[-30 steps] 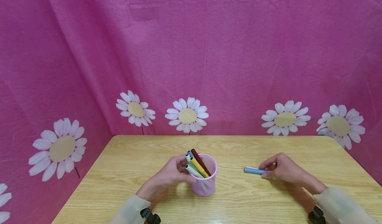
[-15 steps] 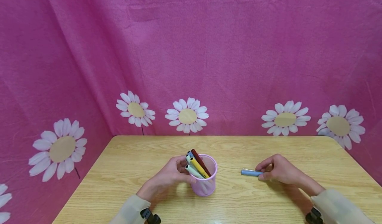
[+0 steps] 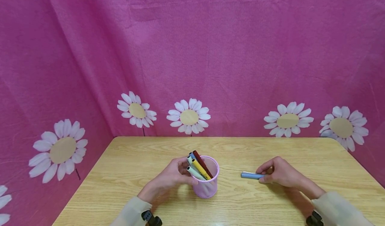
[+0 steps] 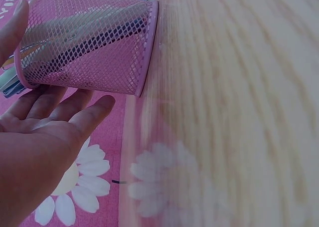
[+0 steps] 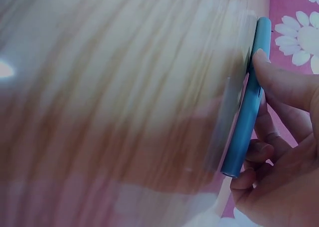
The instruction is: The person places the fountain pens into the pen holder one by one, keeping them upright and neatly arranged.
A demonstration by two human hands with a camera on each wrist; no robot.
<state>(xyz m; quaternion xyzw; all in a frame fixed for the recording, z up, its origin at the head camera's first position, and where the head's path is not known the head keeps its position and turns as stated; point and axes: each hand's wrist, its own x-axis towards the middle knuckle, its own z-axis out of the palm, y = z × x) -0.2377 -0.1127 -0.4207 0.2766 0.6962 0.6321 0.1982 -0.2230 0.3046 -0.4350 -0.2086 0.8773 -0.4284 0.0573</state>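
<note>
The pink mesh pen cup [image 3: 206, 190] stands upright on the table, left of its middle. My left hand [image 3: 170, 177] holds it, thumb at the near side below the rim and fingers at the left. Several capped pens lean inside: a yellow pen [image 3: 200, 167], a dark red pen [image 3: 201, 161], pale green pens [image 3: 195, 173] and a blue one. To the right, my right hand [image 3: 280, 174] pinches a blue pen [image 3: 249, 175] between thumb and fingers; the right wrist view has this pen [image 5: 244, 127] lying along the tabletop, too close to tell whether it touches.
A light wood-grain table [image 3: 150, 145] carries everything. Behind and to the left hangs a magenta cloth [image 3: 228, 59] printed with white daisies, meeting the table's back edge. A black strap [image 3: 151, 218] sits at each wrist.
My right hand has slid a little to the left and slightly nearer, carrying the blue pen toward the cup. The left hand and the cup have stayed put.
</note>
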